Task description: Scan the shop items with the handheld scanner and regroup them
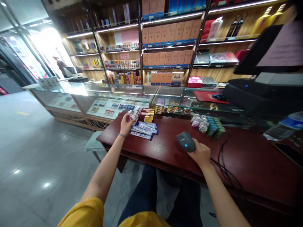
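My left hand (pixel 126 123) is closed around a small clear jar with a silvery lid (pixel 131 113) at the left part of the dark red desk. Another such jar (pixel 137 109) stands just behind it. Beside that hand lie several long blue-and-white packets (pixel 144 130) in a loose pile, with red and yellow packs (pixel 146 115) stacked behind them. In my right hand (pixel 201 154) is a dark grey barcode scanner (pixel 186 142), held above the desk, with a small blue light showing. Whether the jar touches the desktop I cannot tell.
More small jars (pixel 200 122) and green packs (pixel 215 126) stand farther right on the desk (pixel 165 151). Dark cables (pixel 224 167), a water bottle (pixel 284 127) and a phone (pixel 290 153) lie at the right. Behind runs a glass display counter (pixel 113 91); a padded stool (pixel 94 141) stands left.
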{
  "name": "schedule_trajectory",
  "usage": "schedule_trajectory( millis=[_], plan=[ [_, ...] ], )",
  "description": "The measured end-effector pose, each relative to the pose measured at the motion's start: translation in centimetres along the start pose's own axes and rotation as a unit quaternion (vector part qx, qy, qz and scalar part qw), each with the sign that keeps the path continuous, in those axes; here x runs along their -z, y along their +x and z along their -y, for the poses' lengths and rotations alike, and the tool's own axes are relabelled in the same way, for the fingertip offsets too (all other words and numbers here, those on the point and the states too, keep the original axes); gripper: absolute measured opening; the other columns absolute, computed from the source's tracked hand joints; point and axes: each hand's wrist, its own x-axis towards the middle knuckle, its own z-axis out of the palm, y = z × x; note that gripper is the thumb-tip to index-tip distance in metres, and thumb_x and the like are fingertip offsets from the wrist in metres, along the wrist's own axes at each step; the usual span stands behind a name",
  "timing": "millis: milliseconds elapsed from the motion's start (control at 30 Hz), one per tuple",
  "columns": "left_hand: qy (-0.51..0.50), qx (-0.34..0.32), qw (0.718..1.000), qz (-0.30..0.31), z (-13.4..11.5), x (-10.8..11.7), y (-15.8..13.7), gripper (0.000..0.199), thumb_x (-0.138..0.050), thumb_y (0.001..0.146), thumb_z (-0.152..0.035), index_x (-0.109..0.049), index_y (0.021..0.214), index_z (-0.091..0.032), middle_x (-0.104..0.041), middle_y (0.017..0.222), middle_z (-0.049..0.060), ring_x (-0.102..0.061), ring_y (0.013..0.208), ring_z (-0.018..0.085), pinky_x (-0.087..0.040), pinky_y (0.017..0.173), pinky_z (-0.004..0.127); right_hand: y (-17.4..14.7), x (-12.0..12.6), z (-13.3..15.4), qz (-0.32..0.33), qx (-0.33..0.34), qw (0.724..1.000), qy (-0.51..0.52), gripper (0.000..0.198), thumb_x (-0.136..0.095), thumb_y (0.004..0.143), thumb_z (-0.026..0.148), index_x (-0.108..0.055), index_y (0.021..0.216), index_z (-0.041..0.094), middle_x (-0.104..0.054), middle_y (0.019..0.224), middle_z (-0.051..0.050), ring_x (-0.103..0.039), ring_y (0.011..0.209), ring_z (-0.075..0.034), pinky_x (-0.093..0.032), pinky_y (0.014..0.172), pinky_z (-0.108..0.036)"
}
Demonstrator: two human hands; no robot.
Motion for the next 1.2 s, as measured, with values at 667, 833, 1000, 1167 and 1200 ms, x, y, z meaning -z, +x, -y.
schedule_trajectory(
  millis=[667,833,1000,1167,1200],
  plan=[
    [0.160,0.104,0.982,0.011,5.2,5.7,-1.2,0.053,-0.078,0.064,-0.017,-0.053,0.111,-0.017,-0.066,0.107,0.008,-0.064,0.095,0.018,-0.051,0.090,0.036,1.4,-1.0,3.1,-0.028,0.084,0.996,0.010,0.033,-0.054,0.083,0.033,-0.061,0.106,0.011,-0.070,0.078,-0.006,-0.061,0.061,-0.016,-0.041,0.064,-0.026],
    [0.172,0.108,0.979,0.012,4.9,5.2,-1.5,0.051,-0.077,0.066,-0.021,-0.054,0.112,-0.016,-0.066,0.105,0.008,-0.064,0.094,0.018,-0.051,0.089,0.036,1.4,-1.1,3.1,-0.026,0.089,0.996,0.001,0.034,-0.053,0.085,0.035,-0.060,0.107,0.011,-0.071,0.079,-0.007,-0.061,0.061,-0.016,-0.041,0.063,-0.027],
    [0.183,0.103,0.978,0.007,5.3,4.8,-1.5,0.050,-0.077,0.066,-0.022,-0.055,0.111,-0.016,-0.067,0.103,0.008,-0.065,0.092,0.019,-0.052,0.087,0.036,1.3,-1.1,3.1,-0.027,0.088,0.996,0.002,0.035,-0.053,0.084,0.036,-0.061,0.106,0.010,-0.071,0.078,-0.007,-0.061,0.061,-0.016,-0.041,0.063,-0.027],
    [0.190,0.088,0.978,-0.004,5.5,4.5,-1.6,0.049,-0.075,0.067,-0.022,-0.055,0.112,-0.017,-0.067,0.106,0.009,-0.064,0.096,0.019,-0.051,0.088,0.035,1.2,-1.0,3.1,-0.017,0.082,0.996,0.007,0.033,-0.052,0.084,0.033,-0.061,0.107,0.011,-0.072,0.085,-0.008,-0.062,0.064,-0.017,-0.042,0.066,-0.026],
    [0.190,0.088,0.978,-0.004,5.4,4.5,-1.6,0.050,-0.075,0.067,-0.022,-0.055,0.112,-0.017,-0.066,0.106,0.010,-0.064,0.097,0.020,-0.051,0.089,0.035,1.2,-1.1,3.1,-0.017,0.080,0.997,0.009,0.034,-0.052,0.083,0.032,-0.061,0.108,0.011,-0.072,0.086,-0.008,-0.062,0.065,-0.017,-0.042,0.067,-0.026]
  ],
)
